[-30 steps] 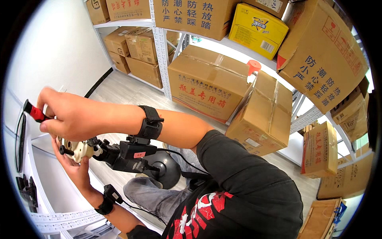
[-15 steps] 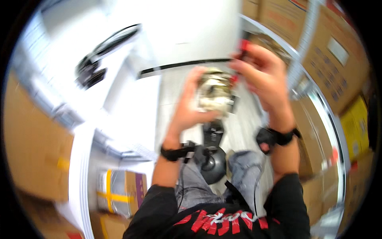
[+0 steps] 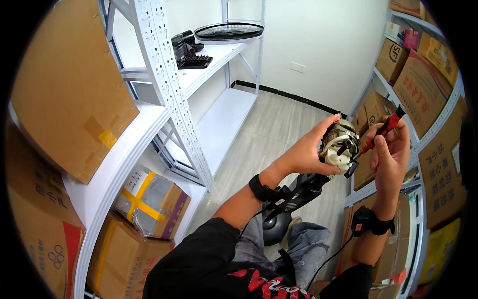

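Note:
My left hand [image 3: 308, 147] is wrapped around a metal fan motor [image 3: 340, 145], its fingers behind and its thumb along the near side. The motor has a pale cream end cover and a dark shaft or knob sticking out. It sits above a black fan stand [image 3: 298, 193], whose round base [image 3: 275, 229] is on the floor between my legs. In my right hand [image 3: 391, 154] is a red and black screwdriver [image 3: 387, 128], slanting down toward the motor. Its tip is near the motor's right edge; whether it touches cannot be made out.
On the left shelf lie a black wire fan grille [image 3: 229, 32], a black tray of small bits [image 3: 195, 62] and dark plastic parts. Cardboard boxes fill the lower left shelf [image 3: 149, 204] and the right rack [image 3: 418, 89]. A cable hangs from my right wrist strap [image 3: 371, 222].
My view has turned, so hands and motor now appear farther right. The screwdriver has tilted and now points down at the motor's right side. My left hand keeps hold of the motor.

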A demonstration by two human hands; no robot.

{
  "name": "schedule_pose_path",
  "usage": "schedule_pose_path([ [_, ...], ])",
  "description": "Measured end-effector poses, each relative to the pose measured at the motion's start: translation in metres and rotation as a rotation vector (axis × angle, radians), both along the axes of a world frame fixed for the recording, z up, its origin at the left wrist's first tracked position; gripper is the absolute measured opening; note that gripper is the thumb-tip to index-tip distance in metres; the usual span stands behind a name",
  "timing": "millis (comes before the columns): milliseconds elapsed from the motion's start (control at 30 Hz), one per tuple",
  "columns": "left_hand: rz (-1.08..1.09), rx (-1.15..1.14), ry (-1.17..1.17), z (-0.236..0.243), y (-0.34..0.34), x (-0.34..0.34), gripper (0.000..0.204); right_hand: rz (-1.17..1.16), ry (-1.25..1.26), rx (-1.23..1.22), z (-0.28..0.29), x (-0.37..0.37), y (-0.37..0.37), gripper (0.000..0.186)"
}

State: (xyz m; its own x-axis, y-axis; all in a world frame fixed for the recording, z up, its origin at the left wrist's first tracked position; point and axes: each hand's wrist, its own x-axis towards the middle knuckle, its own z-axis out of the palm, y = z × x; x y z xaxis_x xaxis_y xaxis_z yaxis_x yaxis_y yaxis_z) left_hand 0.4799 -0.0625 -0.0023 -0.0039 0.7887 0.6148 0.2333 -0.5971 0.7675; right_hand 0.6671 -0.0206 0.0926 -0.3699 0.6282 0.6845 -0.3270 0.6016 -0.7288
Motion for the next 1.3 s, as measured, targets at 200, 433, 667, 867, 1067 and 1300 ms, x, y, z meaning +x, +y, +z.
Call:
schedule_pose_path([
  [200, -0.004, -0.018, 0.01, 0.003, -0.002, 0.001, 0.116, -0.068, 0.053, -0.134, 0.004, -0.001, 0.006, 0.014],
  [433, -0.015, -0.015, -0.012, 0.001, -0.003, 0.0, 0.118, -0.163, -0.016, -0.076, -0.004, 0.008, 0.014, 0.009],
  [667, 0.015, 0.096, 0.029, -0.012, 0.01, -0.002, 0.116, 0.183, -0.215, -0.106, 0.015, 0.022, 0.011, 0.023],
  [867, 0.012, 0.112, -0.014, -0.016, 0.016, -0.005, 0.115, 0.117, -0.131, -0.06, 0.01, 0.008, 0.001, 0.025],
  [1067, -0.059, 0.071, -0.019, -0.011, 0.018, 0.001, 0.12, 0.013, 0.033, -0.137, 0.005, 0.001, 0.008, 0.025],
  [1300, -0.044, 0.069, -0.035, -0.01, 0.016, 0.003, 0.117, -0.078, -0.079, 0.033, 0.004, 0.01, 0.012, 0.019],
])
